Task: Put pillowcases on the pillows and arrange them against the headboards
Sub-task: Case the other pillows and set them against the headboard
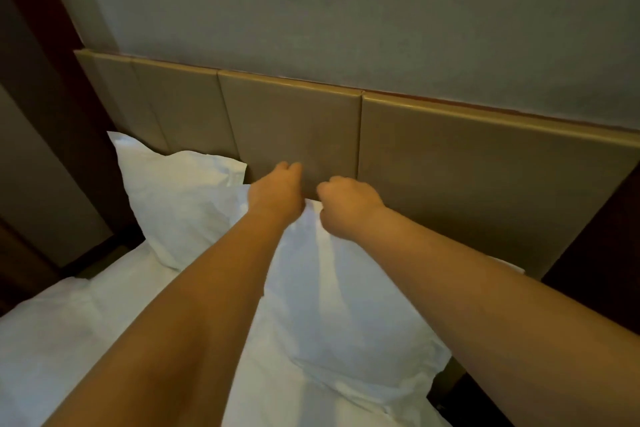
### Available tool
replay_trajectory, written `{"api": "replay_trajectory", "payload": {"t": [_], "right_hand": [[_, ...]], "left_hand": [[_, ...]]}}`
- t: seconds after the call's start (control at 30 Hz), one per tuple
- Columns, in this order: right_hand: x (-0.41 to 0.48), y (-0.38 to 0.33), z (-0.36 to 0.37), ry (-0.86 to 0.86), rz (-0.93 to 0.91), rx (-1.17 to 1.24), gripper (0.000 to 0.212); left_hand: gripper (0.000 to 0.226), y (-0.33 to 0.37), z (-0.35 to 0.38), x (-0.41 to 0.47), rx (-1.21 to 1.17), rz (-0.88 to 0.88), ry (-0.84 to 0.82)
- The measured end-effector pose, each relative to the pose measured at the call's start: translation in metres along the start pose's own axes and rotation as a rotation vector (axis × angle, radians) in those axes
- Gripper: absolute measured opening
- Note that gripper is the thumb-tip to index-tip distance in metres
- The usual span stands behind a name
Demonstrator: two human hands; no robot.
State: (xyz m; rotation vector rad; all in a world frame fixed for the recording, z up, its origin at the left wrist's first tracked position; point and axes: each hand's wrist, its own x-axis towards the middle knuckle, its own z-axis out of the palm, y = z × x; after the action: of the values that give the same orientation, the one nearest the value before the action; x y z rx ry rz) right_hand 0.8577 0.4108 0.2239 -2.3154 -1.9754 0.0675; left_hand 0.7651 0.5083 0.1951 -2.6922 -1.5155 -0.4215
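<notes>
Against the headboard (450, 163), gripping top edge of near pillow (329, 288) with left hand (275, 191) and right hand (346, 206), both curled tight; lift evenly, seat upright beside second pillow (173, 191); release together.

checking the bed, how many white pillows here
2: left white fabric pillow leans on the tan padded headboard; left hand and right hand grip the centre pillow's top. More may be hidden.
</notes>
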Motion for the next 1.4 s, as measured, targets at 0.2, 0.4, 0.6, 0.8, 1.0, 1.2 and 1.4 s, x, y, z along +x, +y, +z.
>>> {"api": "replay_trajectory", "payload": {"t": [0.2,0.4,0.6,0.8,1.0,1.2,1.4], "right_hand": [[0.064,-0.05,-0.004,-0.059,-0.097,0.026,0.017],[0.152,-0.092,-0.015,-0.124,-0.177,0.065,0.005],[0.229,-0.119,0.008,-0.151,-0.21,0.075,0.018],[0.283,-0.141,0.032,-0.368,-0.028,0.101,0.04],[0.289,-0.131,0.049,-0.265,-0.097,0.141,0.025],[0.29,-0.134,0.044,-0.275,-0.101,0.12,0.021],[0.272,-0.128,0.031,-0.256,-0.141,0.028,0.024]], "left_hand": [[0.034,-0.103,-0.011,0.026,0.001,-0.334,-0.064],[0.024,-0.192,-0.01,0.058,0.049,-0.515,-0.135],[0.035,-0.225,0.016,0.114,0.07,-0.558,-0.15],[0.044,-0.211,0.042,0.168,0.172,-0.281,-0.292],[0.028,-0.214,0.054,0.168,0.283,-0.192,-0.265],[0.033,-0.219,0.067,0.158,0.213,-0.196,0.006],[0.032,-0.211,0.078,0.147,0.091,-0.222,0.092]]}}
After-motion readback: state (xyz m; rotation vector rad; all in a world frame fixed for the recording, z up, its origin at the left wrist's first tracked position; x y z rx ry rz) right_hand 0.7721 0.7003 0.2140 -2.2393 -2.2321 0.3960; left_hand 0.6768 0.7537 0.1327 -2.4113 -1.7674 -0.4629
